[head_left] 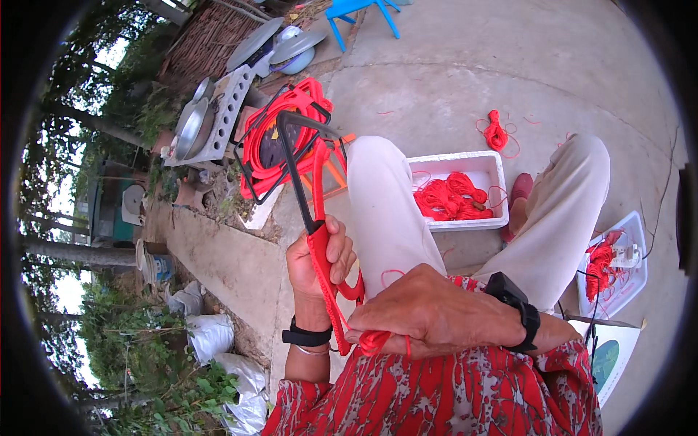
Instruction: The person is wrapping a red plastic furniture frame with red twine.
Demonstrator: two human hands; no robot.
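My left hand (320,258) is closed around a black metal frame (292,171), which tilts up and away from my lap. Red cord is wrapped tightly along the frame's lower bar, and its upper bars are bare black. My right hand (436,312) is closed near the lower end of that bar, its fingers on a small bundle of red cord (375,341). A strand runs between the bundle and the wrapped bar. The exact grip of the right fingertips is partly hidden by the back of the hand.
Between my legs a white foam box (500,182) holds red cord bundles (452,198). Another bundle (495,132) lies beyond it. At right stands a white basin (640,272) with red cord. Red-wrapped frames (280,138) rest on an orange stool (331,178); a blue chair (360,11) stands behind.
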